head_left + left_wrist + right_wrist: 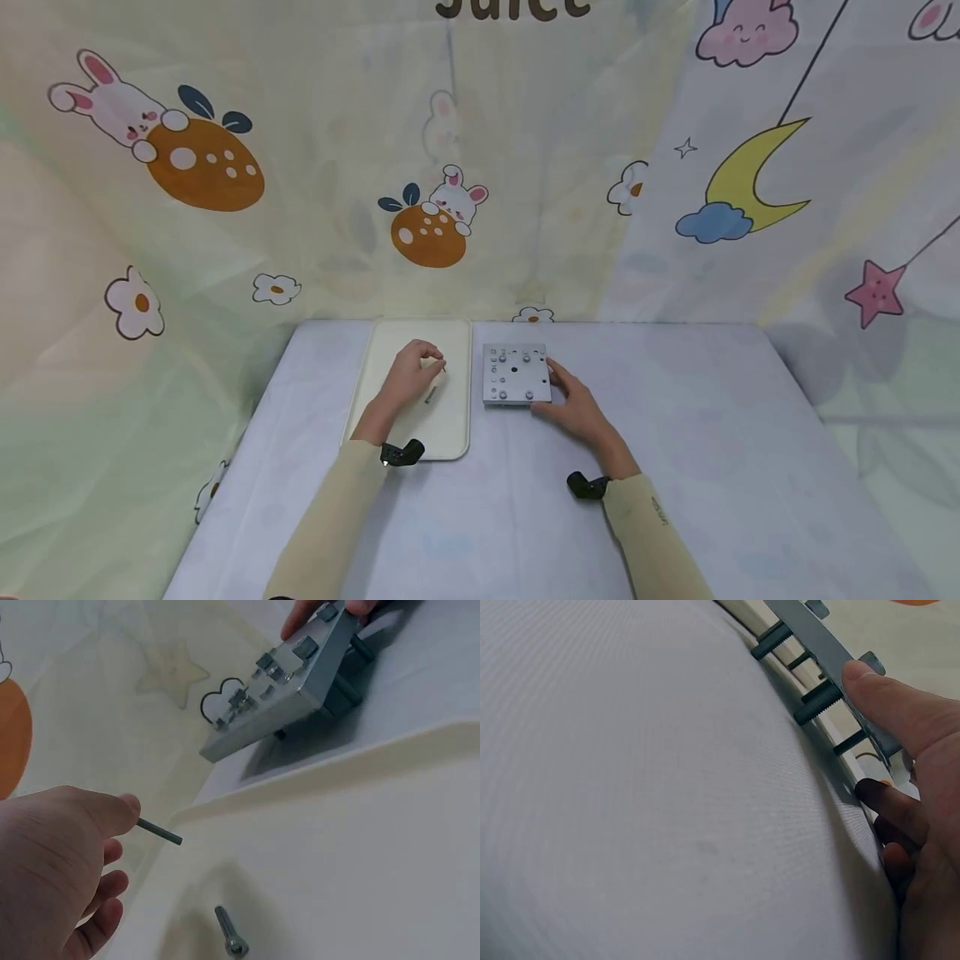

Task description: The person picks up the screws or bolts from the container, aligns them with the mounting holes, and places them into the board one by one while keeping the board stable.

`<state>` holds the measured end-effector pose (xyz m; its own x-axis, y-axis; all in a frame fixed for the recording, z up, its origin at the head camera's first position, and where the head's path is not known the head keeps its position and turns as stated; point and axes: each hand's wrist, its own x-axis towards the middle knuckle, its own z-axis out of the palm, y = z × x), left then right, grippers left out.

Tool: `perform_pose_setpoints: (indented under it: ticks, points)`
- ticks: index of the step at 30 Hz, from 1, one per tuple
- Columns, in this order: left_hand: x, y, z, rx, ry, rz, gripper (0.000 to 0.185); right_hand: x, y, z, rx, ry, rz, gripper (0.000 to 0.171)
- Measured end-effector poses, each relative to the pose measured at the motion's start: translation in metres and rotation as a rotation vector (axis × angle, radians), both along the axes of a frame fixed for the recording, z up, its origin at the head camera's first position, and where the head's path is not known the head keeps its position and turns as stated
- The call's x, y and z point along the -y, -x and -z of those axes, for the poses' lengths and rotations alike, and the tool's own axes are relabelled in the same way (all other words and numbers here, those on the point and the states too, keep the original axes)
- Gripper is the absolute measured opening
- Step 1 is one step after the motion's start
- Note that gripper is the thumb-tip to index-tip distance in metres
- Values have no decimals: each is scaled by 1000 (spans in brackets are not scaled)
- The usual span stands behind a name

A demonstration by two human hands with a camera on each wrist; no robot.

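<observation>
Nearest on a white-covered table, the person's right hand grips the near right corner of a metal plate, thumb and fingers at its edges, apparently steadying it with the studded top uncovered; whether the screw shanks below reach the table is hard to tell. Beside it, the left hand pinches a thin pin by one end, its other end free, above a cream tray whose raised rim likely keeps a loose bolt from rolling off. Behind hangs a rabbit-printed backdrop.
</observation>
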<state>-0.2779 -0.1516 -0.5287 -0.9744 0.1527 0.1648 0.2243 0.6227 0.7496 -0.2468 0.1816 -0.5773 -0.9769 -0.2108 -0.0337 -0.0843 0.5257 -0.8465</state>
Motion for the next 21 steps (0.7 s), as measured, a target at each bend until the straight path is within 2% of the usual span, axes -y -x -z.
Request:
perform_pose_setpoints:
  ticks: [8, 15, 21]
  points:
    - [-26, 21, -10, -6, 26, 64, 8, 1, 1, -2, 13, 0, 9, 101]
    - [-45, 30, -14, 35, 44, 140, 11, 3, -3, -1, 29, 1, 21, 101]
    - [-59, 35, -23, 33, 38, 155, 8, 2, -4, -3, 10, 5, 24, 99]
